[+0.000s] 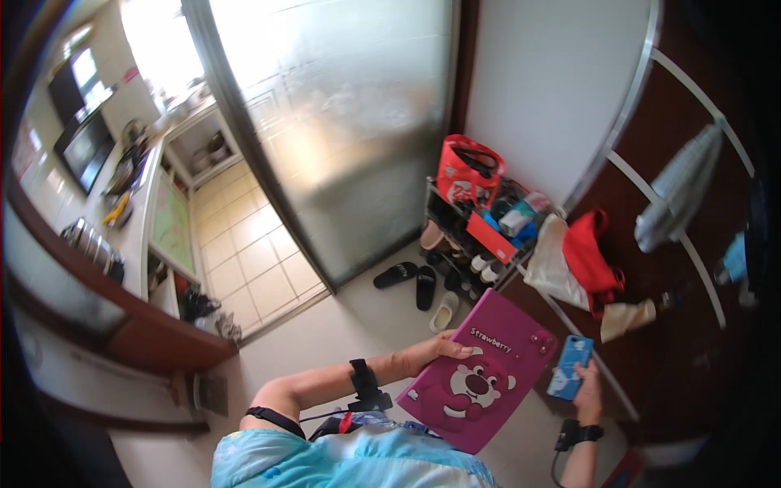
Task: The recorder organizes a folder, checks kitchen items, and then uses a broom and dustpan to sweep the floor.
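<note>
My left hand (444, 349) grips the upper left edge of a flat magenta tablet case (488, 378) with a cartoon bear and lettering on its cover. The thumb lies on the cover and the other fingers are hidden behind it. To the right, my right hand (587, 385) holds a phone in a blue patterned case (570, 368), which is tilted and stands apart from the magenta case. Both wrists wear black straps with small devices and cables.
A shoe rack (454, 268) carries shoes, a red bag (467, 171) and a red box (490, 236). Black slippers (426, 288) lie on the floor. Bags hang at the dark door (689, 293) on the right. A frosted glass door (348, 152) borders the kitchen.
</note>
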Available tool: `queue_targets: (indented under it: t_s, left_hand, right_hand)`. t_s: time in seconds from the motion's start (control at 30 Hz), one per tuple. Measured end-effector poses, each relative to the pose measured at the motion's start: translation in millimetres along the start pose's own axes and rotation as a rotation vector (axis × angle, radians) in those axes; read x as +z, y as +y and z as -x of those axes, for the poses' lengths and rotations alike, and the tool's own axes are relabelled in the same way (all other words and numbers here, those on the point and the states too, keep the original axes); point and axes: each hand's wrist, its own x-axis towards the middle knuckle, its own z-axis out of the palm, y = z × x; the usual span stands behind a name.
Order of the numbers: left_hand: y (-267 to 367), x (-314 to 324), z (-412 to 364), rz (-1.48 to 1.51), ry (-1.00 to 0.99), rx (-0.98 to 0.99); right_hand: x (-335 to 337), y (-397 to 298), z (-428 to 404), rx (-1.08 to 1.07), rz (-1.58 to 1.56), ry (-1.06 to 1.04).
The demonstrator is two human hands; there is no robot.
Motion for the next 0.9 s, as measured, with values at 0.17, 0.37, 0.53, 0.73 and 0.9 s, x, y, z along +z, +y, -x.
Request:
queue_targets:
  t_s: [0.17, 0.37, 0.53, 0.73, 0.9]
  left_hand:
    - [18.0, 21.2, -103.4, 0.062, 0.136, 0.149]
    - [18.0, 49.8, -165.9, 0.113, 0.332, 0.266]
    - [9.2, 54.4, -204.7, 0.141, 0.432, 0.362]
    - [21.1, 68.5, -205.8, 0.124, 0.465, 0.401]
    - [1.6, 51.1, -208.4, 0.166, 0.496, 0.444]
  right_hand:
    - [-171.9, -101.2, -244.5, -0.433, 0.689, -0.074]
    - [-217.6, -132.4, -456.1, -0.356, 1.226, 0.101]
    - [-211.2, -122.7, -532.9, -0.257, 1.414, 0.079]
    - [-207.8, -116.5, -549.6, -0.213, 1.437, 0.079]
    - [-203.6, -116.2, -543.9, -0.219, 1.367, 0.085]
